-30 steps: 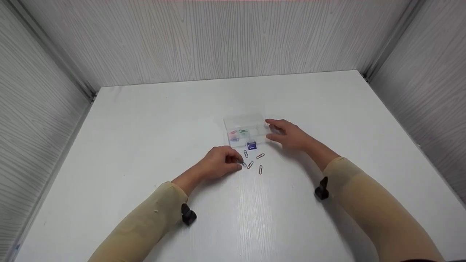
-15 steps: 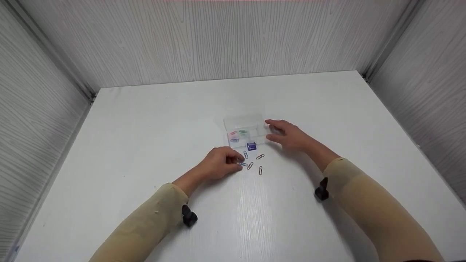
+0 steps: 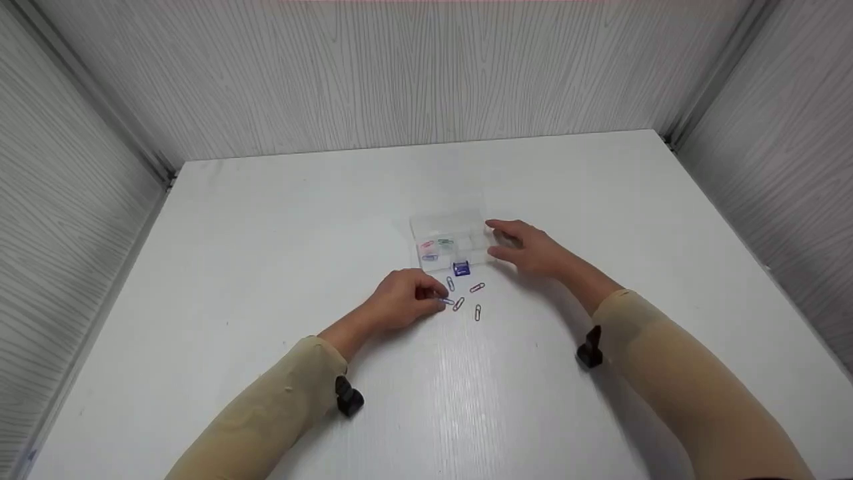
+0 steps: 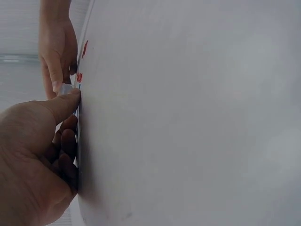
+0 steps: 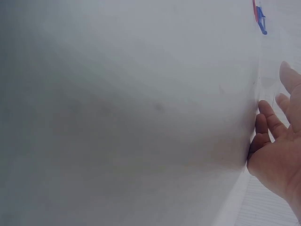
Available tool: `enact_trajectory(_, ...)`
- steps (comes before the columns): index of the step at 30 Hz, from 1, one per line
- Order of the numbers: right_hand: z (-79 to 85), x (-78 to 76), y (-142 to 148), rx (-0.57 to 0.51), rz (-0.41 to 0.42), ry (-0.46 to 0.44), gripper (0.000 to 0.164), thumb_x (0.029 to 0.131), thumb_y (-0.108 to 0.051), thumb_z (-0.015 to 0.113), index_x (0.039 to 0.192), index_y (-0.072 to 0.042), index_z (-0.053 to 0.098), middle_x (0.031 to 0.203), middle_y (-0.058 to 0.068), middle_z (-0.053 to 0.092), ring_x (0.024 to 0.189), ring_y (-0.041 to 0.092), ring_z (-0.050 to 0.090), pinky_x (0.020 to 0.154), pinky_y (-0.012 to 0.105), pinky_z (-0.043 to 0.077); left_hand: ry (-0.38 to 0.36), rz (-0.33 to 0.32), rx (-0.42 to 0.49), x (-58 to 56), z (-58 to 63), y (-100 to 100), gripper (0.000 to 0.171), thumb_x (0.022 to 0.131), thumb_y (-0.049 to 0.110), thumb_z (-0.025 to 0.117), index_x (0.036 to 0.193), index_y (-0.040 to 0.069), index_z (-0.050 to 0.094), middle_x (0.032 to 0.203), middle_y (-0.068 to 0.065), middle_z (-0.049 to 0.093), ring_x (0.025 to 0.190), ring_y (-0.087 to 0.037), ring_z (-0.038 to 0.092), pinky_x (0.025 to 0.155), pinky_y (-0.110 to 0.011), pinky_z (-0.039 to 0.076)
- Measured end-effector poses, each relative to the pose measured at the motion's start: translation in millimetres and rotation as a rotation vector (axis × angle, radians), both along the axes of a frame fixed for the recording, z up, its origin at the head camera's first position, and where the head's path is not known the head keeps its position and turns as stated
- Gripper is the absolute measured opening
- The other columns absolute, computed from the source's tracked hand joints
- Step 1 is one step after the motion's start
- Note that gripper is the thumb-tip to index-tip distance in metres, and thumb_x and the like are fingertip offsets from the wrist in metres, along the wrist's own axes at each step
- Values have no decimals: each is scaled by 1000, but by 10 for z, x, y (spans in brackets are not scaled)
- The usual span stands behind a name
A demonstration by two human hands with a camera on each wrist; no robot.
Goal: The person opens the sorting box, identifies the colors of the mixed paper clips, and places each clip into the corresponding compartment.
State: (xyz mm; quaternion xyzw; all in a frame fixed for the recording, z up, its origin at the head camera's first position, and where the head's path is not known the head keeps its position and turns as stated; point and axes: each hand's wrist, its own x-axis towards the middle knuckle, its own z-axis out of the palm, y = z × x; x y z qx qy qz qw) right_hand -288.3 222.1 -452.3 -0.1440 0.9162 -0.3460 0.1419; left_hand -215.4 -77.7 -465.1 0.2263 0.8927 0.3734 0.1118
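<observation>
My left hand (image 3: 406, 299) rests low over the table, its thumb and forefinger pinching a blue paper clip (image 3: 447, 301). Another blue paper clip (image 3: 450, 284) lies just beyond the fingertips. Reddish paper clips (image 3: 477, 287) lie to the right; two red ones (image 4: 84, 48) show in the left wrist view. My right hand (image 3: 530, 247) holds the right end of a clear compartment box (image 3: 476, 257), thumb in front and fingers behind. Inside its left part sit a pink clip (image 3: 427, 245), a green clip (image 3: 445, 243) and a blue clip (image 3: 430, 257).
The box's clear lid (image 3: 446, 223) is raised along the far side. A dark blue square piece (image 3: 461, 269) shows at the box's front. White tabletop (image 3: 300, 220) surrounds everything, with wood-grain panels (image 3: 400, 73) standing behind and at both sides.
Between my left fingertips the blue paper clip has turned from a slant to nearly level. The left hand has shifted very slightly right. My right hand and the box stay as they were.
</observation>
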Motion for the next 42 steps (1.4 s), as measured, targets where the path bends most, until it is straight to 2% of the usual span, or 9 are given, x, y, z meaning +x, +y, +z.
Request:
enact_trajectory(17, 31, 31, -4, -1, 0, -4, 68, 105, -45, 65, 165, -28, 39, 167, 9, 39, 157, 30, 30, 126, 51, 23, -25, 1, -7, 22, 27, 10, 8, 97, 21, 79, 104, 19, 83, 95, 5, 66, 90, -15, 57, 82, -33, 47)
enact_trajectory(26, 39, 40, -14, -2, -12, -16, 68, 105, -46, 64, 166, -29, 38, 167, 7, 40, 158, 29, 29, 126, 51, 21, -23, -2, 13, 28, 41, 9, 6, 97, 19, 79, 100, 14, 80, 94, 4, 67, 88, -15, 59, 82, -33, 48)
enact_trajectory(35, 58, 14, -14, -2, 1, -18, 69, 105, -46, 64, 166, -29, 38, 166, 7, 42, 158, 30, 29, 126, 52, 22, -67, 24, 72, 16, 78, -14, 3, 98, 17, 76, 99, 16, 79, 95, 4, 69, 92, -18, 59, 86, -34, 47)
enact_trajectory(42, 34, 9, 6, -7, 4, -7, 69, 105, -47, 64, 166, -28, 38, 166, 8, 43, 158, 30, 29, 126, 52, 21, -64, 57, 124, -11, 133, -55, 5, 98, 16, 76, 97, 17, 80, 94, 3, 71, 91, -18, 60, 85, -34, 49)
